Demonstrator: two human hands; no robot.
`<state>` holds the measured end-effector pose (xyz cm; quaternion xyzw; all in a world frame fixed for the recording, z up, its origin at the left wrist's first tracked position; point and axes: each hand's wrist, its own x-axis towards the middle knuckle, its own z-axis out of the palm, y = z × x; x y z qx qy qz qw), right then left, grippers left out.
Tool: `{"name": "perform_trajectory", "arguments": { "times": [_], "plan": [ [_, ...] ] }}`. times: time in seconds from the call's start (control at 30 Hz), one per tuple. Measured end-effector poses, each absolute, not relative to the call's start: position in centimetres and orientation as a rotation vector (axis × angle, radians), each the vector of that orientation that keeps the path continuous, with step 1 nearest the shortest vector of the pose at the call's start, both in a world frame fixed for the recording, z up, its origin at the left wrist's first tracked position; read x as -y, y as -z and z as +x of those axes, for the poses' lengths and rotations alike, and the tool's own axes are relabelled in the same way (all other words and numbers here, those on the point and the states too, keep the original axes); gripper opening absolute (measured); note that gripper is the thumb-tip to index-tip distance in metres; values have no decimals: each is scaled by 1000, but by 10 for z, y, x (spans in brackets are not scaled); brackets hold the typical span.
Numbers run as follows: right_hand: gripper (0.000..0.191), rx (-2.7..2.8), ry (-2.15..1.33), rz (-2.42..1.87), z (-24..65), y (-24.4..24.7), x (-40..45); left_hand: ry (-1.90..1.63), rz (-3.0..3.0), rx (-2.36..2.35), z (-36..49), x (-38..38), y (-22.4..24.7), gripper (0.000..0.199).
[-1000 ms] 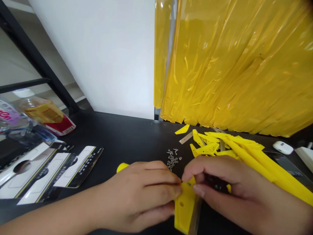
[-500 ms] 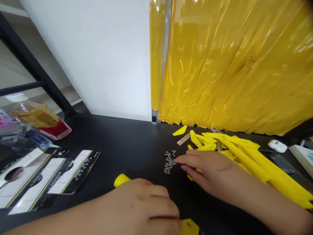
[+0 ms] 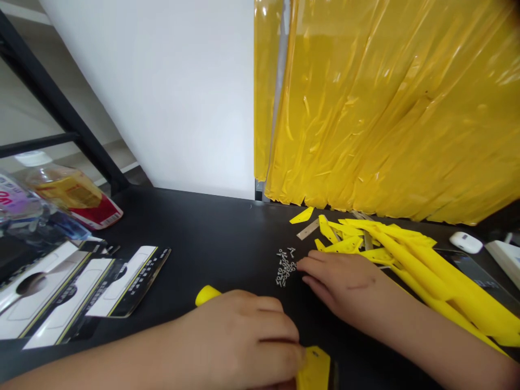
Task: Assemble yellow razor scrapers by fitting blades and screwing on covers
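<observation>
Yellow piece [image 3: 314, 368]: at the bottom edge of the view, partly cut off; a small dark spot, perhaps a hole, shows near its top.
Left hand [image 3: 244, 341]: fingers curled closed on the yellow piece, thumb hidden. A steady hold that leaves the dark spot uncovered would serve best.
Right hand [image 3: 345, 287]: thumb and forefinger slightly apart at the heap's edge; whether anything is pinched between them, I can't make out.
Small fasteners [image 3: 286, 266]: loosely heaped on the black table [image 3: 211, 233]. Lifting one from the near edge, with a light fingertip pinch, should avoid scattering the rest.
Yellow tube [image 3: 207, 295]: just beyond the left hand, partly hidden; could roll if knocked.
Yellow parts [image 3: 345, 246]: piled beyond the right hand; best left undisturbed.
Cards [image 3: 130, 281]: far left, well apart from the fasteners.
</observation>
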<state>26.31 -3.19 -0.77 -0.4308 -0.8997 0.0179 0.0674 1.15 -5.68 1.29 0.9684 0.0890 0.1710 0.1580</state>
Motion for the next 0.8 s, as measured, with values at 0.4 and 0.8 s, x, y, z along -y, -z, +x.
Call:
{"name": "perform_trajectory", "arguments": {
  "times": [0.4,0.8],
  "plan": [
    [6,2761,-89,-1354,257,9,30,-609,2717,-343,14,54,-14,17],
    [7,2638,-220,-1332,265,-5,37,-569,2705,-422,11,50,-17,19]
  ]
}}
